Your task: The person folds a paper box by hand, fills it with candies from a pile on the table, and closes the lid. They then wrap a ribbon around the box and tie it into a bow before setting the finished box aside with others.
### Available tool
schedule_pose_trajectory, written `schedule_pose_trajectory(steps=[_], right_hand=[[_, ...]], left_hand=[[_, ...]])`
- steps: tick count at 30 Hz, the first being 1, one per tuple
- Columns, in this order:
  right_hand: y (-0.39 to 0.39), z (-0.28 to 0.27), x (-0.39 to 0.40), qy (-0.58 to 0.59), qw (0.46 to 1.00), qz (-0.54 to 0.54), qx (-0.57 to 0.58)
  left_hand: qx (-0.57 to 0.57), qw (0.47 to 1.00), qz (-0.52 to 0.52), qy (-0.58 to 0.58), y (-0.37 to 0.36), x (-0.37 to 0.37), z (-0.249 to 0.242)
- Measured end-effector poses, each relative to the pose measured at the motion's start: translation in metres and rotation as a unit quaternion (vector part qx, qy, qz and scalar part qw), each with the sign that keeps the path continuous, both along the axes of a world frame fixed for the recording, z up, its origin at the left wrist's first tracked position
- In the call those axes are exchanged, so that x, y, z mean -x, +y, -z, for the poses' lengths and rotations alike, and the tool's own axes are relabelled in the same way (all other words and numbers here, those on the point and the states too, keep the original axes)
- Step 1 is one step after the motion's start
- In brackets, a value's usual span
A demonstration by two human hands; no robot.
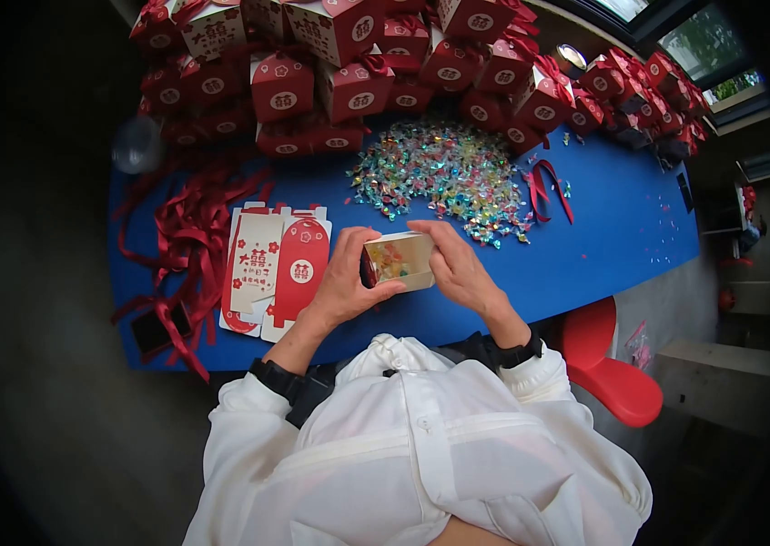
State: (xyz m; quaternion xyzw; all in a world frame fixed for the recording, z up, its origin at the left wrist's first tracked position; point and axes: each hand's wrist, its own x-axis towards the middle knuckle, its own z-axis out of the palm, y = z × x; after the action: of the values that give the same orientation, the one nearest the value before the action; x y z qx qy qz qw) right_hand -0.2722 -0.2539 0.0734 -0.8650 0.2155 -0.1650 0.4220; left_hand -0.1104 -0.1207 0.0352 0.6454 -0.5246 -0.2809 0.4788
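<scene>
Between my two hands is a small open candy box (419, 277), tilted so that its inside faces me. Wrapped candies (394, 261) in yellow and red lie within it. My left hand (349, 271) grips the box's left side, thumb along the lower edge. On the other side, my right hand (458, 268) holds the upper right edge with its fingers, the thumb near the right wall. Left of my hands, flat box blanks (300, 266) in red and white lie stacked. Beyond the hands spreads a heap of shiny wrapped candies (444, 173).
Finished red gift boxes (281, 86) with ribbons are piled along the back of the blue table (622, 218). Loose red ribbons (189, 237) tangle at the left; another ribbon (549, 187) lies right of the candies. A red chair (608, 364) stands at the table's front right.
</scene>
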Motion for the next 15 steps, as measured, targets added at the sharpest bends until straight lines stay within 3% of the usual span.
schedule_pose_trajectory(steps=[10, 15], right_hand=[[0.015, -0.001, 0.004, 0.019, 0.998, 0.057, 0.032], [0.023, -0.012, 0.005, 0.03, 0.997, 0.008, 0.068]], left_hand=[[0.041, 0.998, -0.035, -0.021, -0.003, 0.009, 0.0], [0.053, 0.996, -0.07, -0.024, -0.006, 0.015, 0.001]])
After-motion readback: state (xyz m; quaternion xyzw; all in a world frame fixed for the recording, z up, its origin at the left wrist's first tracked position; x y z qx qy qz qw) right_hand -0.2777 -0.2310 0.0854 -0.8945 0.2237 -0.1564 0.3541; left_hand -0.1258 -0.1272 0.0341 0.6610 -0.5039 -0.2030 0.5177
